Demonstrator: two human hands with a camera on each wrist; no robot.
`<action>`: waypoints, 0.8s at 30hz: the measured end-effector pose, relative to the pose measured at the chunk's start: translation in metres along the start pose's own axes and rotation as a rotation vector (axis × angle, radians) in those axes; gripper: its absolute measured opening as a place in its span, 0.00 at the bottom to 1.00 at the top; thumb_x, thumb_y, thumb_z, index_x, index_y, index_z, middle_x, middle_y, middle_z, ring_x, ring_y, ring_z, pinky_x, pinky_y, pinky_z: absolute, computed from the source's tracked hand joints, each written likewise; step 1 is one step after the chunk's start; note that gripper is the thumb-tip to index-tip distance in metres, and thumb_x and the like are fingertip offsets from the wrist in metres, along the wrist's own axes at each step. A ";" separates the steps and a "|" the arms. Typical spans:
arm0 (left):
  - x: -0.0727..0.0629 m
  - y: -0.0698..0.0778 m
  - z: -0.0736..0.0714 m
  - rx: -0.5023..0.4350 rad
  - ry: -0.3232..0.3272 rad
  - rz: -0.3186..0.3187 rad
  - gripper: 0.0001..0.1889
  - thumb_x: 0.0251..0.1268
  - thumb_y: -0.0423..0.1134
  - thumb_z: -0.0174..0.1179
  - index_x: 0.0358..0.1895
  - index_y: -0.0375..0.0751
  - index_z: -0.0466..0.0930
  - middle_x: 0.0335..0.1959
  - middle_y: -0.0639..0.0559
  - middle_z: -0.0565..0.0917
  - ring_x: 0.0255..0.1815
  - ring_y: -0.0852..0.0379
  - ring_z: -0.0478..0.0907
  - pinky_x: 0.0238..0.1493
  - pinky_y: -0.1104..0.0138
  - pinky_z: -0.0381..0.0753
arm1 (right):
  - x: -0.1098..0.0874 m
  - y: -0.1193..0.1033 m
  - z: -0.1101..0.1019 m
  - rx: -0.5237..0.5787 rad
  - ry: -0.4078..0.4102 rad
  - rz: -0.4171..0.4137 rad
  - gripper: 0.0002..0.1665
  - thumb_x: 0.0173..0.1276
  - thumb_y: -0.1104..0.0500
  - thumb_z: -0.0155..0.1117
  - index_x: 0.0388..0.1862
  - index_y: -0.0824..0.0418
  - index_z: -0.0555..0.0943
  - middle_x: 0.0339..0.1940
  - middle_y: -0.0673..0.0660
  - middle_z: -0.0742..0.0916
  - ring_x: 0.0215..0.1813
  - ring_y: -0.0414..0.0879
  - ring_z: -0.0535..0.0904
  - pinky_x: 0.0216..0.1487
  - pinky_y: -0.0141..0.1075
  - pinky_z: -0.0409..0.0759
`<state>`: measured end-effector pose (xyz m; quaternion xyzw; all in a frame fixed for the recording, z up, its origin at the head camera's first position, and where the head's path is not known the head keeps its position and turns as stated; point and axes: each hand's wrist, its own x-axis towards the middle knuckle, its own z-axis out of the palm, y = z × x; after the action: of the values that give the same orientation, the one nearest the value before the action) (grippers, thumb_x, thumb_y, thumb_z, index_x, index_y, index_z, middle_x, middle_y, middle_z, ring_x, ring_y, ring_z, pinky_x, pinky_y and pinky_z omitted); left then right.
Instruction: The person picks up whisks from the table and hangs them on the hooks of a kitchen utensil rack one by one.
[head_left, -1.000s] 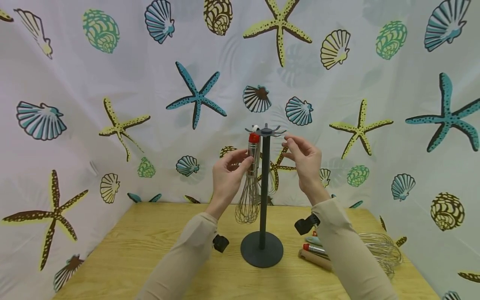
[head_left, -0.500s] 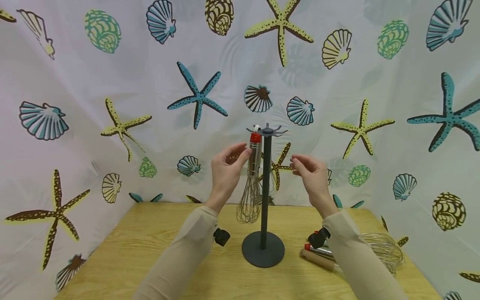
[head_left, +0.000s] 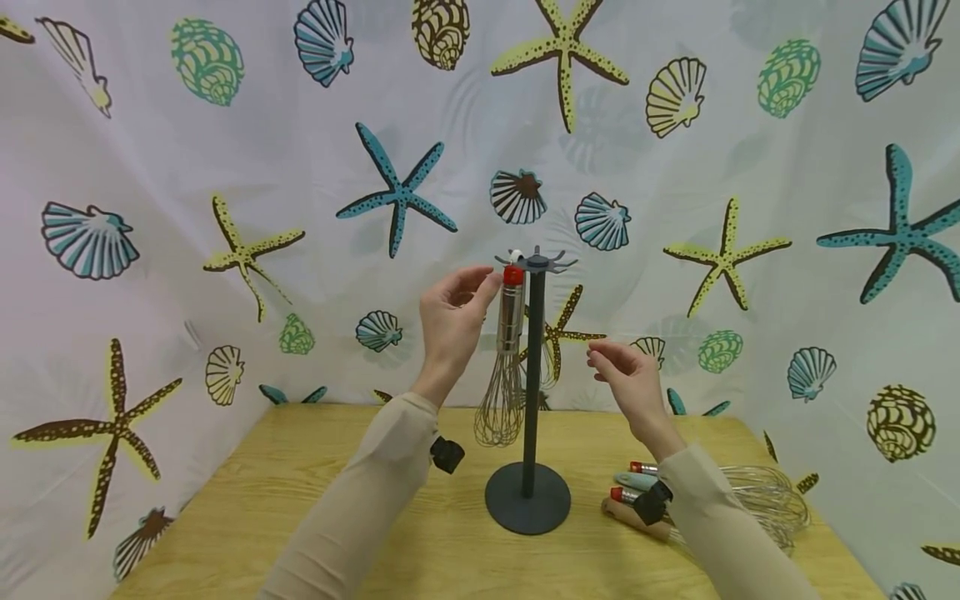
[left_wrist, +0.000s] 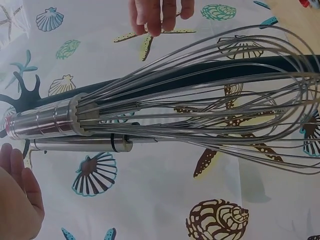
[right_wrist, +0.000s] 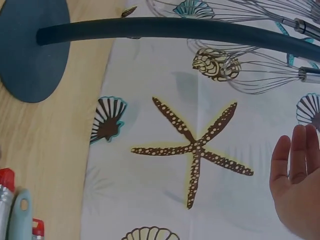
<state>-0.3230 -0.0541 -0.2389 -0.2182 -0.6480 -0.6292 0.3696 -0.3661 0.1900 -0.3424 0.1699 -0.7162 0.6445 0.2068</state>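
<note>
A wire whisk with a steel handle and red cap [head_left: 510,312] hangs from the hooked top [head_left: 537,263] of a dark stand. My left hand [head_left: 453,321] is beside it, fingertips right at the red cap; the left wrist view has this hand [left_wrist: 20,195] just off the whisk's handle [left_wrist: 45,120]. A second whisk with a slimmer handle [left_wrist: 80,144] hangs behind it. My right hand [head_left: 626,375] is in the air right of the pole, its fingers loosely bent around nothing. In the right wrist view, that hand [right_wrist: 300,180] shows at the right edge.
The stand's round base [head_left: 528,498] rests on the wooden table [head_left: 300,483]. At the right lies a pile of whisks [head_left: 765,500], including a wooden handle [head_left: 633,517], a pale blue handle [head_left: 636,481] and red-capped ones. A seashell-and-starfish curtain [head_left: 465,108] surrounds the table.
My left hand has slid up from the whisk's handle to its red cap and eased off it. My right hand has dropped away from the stand's top, down and to the right.
</note>
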 end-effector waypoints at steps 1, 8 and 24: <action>0.001 0.000 0.000 -0.001 0.001 0.002 0.12 0.67 0.35 0.63 0.48 0.31 0.84 0.43 0.37 0.86 0.36 0.55 0.77 0.41 0.68 0.75 | -0.001 0.003 -0.002 -0.010 0.003 0.006 0.18 0.71 0.57 0.64 0.54 0.67 0.82 0.42 0.47 0.87 0.43 0.38 0.84 0.45 0.30 0.83; 0.009 0.001 0.004 -0.030 0.028 0.029 0.13 0.66 0.35 0.64 0.48 0.29 0.83 0.42 0.36 0.85 0.33 0.57 0.76 0.36 0.74 0.73 | -0.011 0.016 -0.012 -0.025 0.029 0.067 0.17 0.71 0.56 0.64 0.53 0.65 0.82 0.42 0.48 0.87 0.43 0.39 0.84 0.44 0.29 0.83; 0.012 0.008 0.009 0.029 -0.086 0.112 0.15 0.63 0.31 0.66 0.51 0.31 0.82 0.50 0.38 0.82 0.49 0.48 0.77 0.50 0.63 0.75 | -0.035 0.051 -0.034 -0.091 -0.040 0.229 0.21 0.69 0.55 0.66 0.54 0.67 0.81 0.46 0.53 0.87 0.43 0.36 0.82 0.47 0.33 0.84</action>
<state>-0.3263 -0.0469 -0.2235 -0.2758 -0.6593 -0.5878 0.3792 -0.3589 0.2287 -0.4009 0.0903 -0.7633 0.6273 0.1251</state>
